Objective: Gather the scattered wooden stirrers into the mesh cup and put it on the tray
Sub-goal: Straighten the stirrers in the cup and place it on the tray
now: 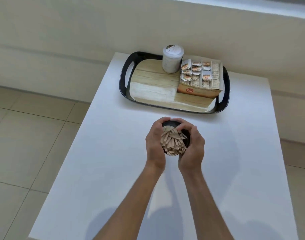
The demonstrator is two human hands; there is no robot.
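The dark mesh cup [167, 124] stands on the white table, just in front of the tray [124, 80], not on it. A dense bundle of pale wooden stirrers [172, 144] fills the cup, leaning away from the tray, their ends fanned above its rim.

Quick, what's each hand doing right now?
Left hand: closed around the left side of the black cup of wooden sticks.
Right hand: closed around the cup's right side, fingertips on the sticks.
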